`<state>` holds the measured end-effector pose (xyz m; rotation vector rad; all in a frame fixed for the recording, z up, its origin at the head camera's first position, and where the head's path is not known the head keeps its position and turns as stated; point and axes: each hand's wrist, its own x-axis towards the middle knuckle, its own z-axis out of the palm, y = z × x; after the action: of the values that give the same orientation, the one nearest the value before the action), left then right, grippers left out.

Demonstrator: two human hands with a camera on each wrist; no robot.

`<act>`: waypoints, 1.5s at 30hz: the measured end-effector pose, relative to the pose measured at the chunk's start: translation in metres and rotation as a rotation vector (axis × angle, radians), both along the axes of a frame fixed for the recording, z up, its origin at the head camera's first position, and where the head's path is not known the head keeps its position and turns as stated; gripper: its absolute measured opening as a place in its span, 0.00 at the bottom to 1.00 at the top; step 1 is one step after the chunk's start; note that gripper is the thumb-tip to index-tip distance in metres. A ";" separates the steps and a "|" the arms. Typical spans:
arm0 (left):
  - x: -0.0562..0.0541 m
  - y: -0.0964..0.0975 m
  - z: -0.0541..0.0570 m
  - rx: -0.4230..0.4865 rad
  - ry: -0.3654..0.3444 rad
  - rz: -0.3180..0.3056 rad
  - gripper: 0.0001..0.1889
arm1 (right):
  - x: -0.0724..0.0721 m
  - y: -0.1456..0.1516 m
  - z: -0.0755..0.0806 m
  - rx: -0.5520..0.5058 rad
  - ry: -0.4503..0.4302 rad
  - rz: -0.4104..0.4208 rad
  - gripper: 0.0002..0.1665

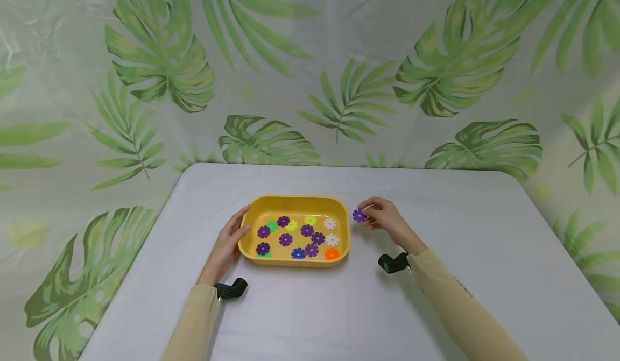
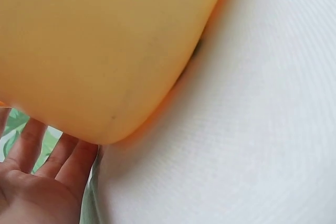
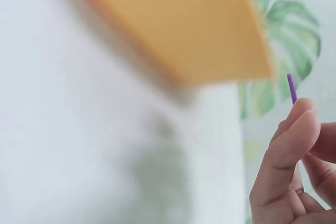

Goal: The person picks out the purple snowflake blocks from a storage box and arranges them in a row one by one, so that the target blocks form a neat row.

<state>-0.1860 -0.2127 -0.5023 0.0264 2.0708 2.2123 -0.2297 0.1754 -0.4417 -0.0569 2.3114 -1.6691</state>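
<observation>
My right hand [image 1: 384,218] pinches a purple snowflake disc [image 1: 359,216] between thumb and fingertips, just off the right end of a yellow tub [image 1: 295,262]. Edge-on, that disc [image 3: 292,88] is a thin purple strip in the right wrist view. At the tub's left end, my left hand [image 1: 227,245] holds the rim, thumb over it and fingers along the outside. The fingers [image 2: 73,166] touch the outer wall in the left wrist view; the thumb is hidden there. Inside the tub lie several flat snowflake discs, including purple, a blue one [image 1: 298,253], an orange one [image 1: 331,254] and white [image 1: 330,223].
The tub stands on a table with a white cloth [image 1: 310,318]. Behind the table's far edge hangs a leaf-print sheet [image 1: 339,38]. Each wrist wears a black camera, the left one [image 1: 232,289] near the tub's front left corner.
</observation>
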 end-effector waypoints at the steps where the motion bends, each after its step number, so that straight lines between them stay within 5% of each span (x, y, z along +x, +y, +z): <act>1: 0.000 0.000 0.000 -0.002 -0.004 0.003 0.27 | -0.001 0.003 -0.004 0.013 -0.008 -0.019 0.15; 12: 0.000 0.002 0.001 -0.006 0.010 0.003 0.27 | -0.008 0.014 -0.037 0.176 -0.045 -0.047 0.13; 17: 0.001 0.000 0.001 -0.026 0.016 0.005 0.26 | -0.007 0.013 -0.033 0.232 -0.017 -0.045 0.14; 21: 0.001 -0.001 0.001 -0.033 0.022 0.009 0.26 | -0.004 0.004 -0.020 0.165 0.049 -0.036 0.15; 31: -0.001 -0.001 0.001 -0.067 0.056 0.008 0.25 | 0.017 -0.075 0.017 -0.093 0.084 0.161 0.16; 39: -0.001 0.000 0.001 -0.073 0.052 0.010 0.25 | 0.027 -0.149 0.000 -0.123 -0.037 0.363 0.16; 45: 0.008 0.004 0.023 -0.051 0.034 -0.023 0.26 | 0.028 -0.184 -0.010 -0.107 -0.160 0.358 0.15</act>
<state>-0.1778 -0.2084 -0.4792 0.0834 2.1327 2.1590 -0.2016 -0.0090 -0.4521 -0.3268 1.9573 -1.5493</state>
